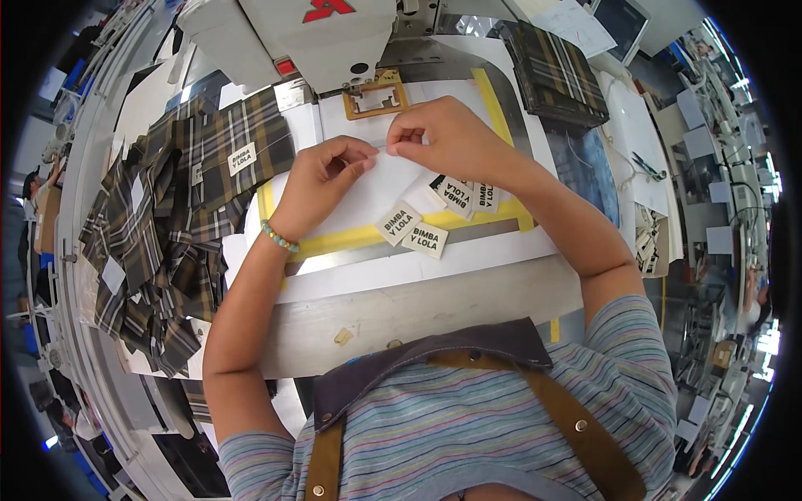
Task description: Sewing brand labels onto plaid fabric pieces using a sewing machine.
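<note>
Over the white work plate (334, 231) of a sewing machine, my two hands come close together. My left hand (326, 179), with a beaded bracelet at the wrist, has thumb and forefinger curled into a pinch. My right hand (439, 138) pinches too, its fingertips nearly meeting the left ones. Whatever lies between the fingertips is too small to make out. Below the hands, a cream square label (398, 222) with dark print overlaps a second label (426, 240). Several more labels (455, 197) are bunched under my right wrist. An orange-brown clamp frame (373, 101) sits beneath the machine head, just beyond my fingers.
The white sewing machine head (317, 42) stands ahead. Yellow tape (494, 108) edges the plate. Plaid fabric pieces (184, 209) are heaped at left, one bearing a label (241, 159). A folded plaid stack (558, 75) is at far right. Thread snips (648, 166) lie near a box of labels (650, 242).
</note>
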{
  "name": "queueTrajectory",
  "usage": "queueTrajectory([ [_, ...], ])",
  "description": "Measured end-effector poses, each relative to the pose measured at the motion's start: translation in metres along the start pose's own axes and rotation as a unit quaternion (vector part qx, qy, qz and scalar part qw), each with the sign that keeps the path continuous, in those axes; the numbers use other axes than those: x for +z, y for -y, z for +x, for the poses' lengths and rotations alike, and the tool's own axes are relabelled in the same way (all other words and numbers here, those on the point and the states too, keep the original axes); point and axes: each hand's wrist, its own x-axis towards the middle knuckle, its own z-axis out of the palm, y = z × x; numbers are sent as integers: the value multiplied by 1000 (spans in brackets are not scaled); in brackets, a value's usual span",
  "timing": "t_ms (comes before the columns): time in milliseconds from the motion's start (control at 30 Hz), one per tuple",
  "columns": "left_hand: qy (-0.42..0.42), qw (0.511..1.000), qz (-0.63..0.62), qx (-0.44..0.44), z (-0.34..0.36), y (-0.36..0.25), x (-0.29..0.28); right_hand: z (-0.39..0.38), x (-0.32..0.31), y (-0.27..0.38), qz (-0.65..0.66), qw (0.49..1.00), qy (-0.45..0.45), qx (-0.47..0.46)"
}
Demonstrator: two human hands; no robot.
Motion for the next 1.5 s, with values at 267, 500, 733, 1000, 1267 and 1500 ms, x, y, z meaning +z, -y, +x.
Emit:
queueTrajectory([
  [267,-47,901,357,243,2,-23,0,16,-19,-79,164,964,-86,191],
  [500,-8,828,470,307,9,-16,24,51,-9,-95,336,914,-91,206],
  [733,-23,839,481,253,11,-15,22,64,-9,-90,327,918,-60,216],
  [1000,-45,832,505,223,6,-10,17,32,-28,-71,20,987,-76,140],
  [1267,-42,840,494,219,6,-11,9,-9,-1,-64,-188,979,-38,-75],
  [1500,-35,842,492,219,6,-9,5,-16,31,-57,-264,959,-62,-77],
])
